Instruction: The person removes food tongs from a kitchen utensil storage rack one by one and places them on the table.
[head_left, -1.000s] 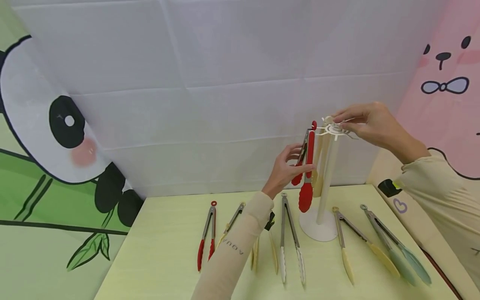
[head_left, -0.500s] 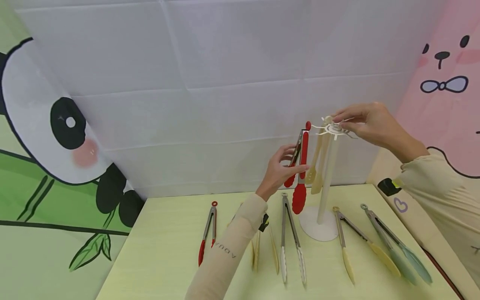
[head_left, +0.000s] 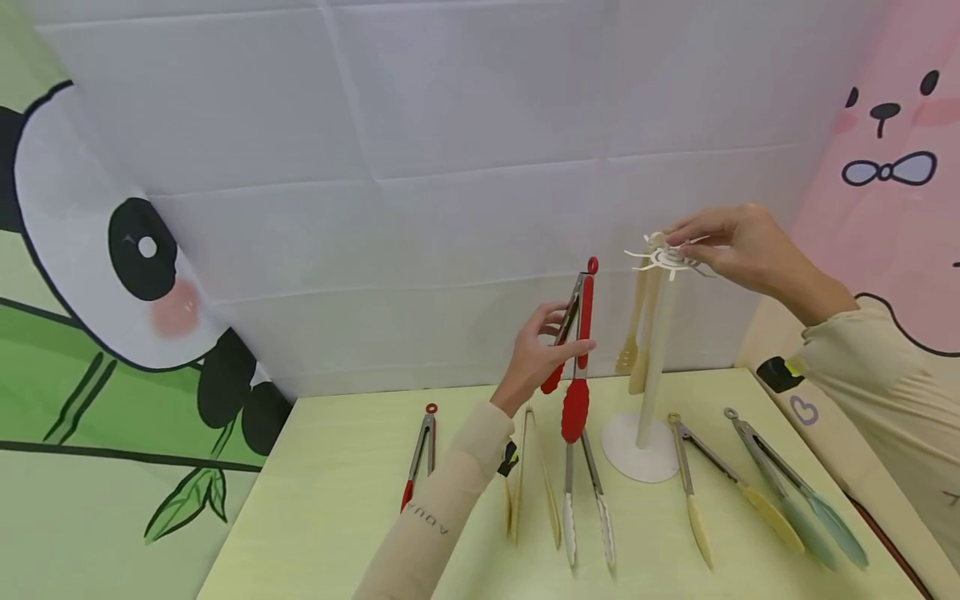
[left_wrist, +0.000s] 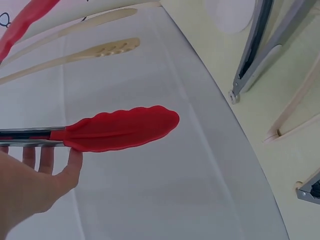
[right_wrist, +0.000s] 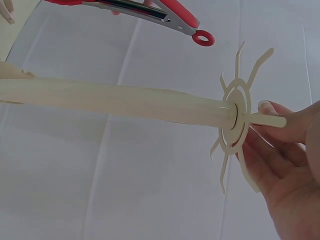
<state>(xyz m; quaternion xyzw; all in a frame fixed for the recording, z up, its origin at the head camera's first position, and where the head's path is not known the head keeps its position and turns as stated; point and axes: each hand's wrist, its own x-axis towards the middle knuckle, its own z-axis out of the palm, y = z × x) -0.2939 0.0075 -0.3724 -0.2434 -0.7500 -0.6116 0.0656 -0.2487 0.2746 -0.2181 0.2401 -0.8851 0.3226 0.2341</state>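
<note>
My left hand (head_left: pixel 537 357) holds a pair of red-tipped tongs (head_left: pixel 576 408) upright by the handles, thumb on the near side, the red ring at the top. In the left wrist view, one scalloped red tip (left_wrist: pixel 125 129) points away from the fingers. To the right stands a white utensil rack (head_left: pixel 651 375) with a ring of hooks (right_wrist: pixel 240 115) on its post. My right hand (head_left: pixel 750 250) pinches that hook ring between thumb and fingers. The tongs hang apart from the hooks. Wooden utensils, one a slotted turner (left_wrist: pixel 107 50), hang behind the post.
On the yellow table (head_left: pixel 315 500) lie several more tongs: red-tipped tongs (head_left: pixel 420 454) at left, white-tipped tongs (head_left: pixel 572 517) in the middle, yellow-tipped tongs (head_left: pixel 693 517) and blue-green tongs (head_left: pixel 825 517) at right. A white cloth (head_left: pixel 450 208) hangs behind.
My left hand has carried the red tongs leftward and slightly down, away from the rack's hooks, which they were at before. My right hand has stayed at the hook ring.
</note>
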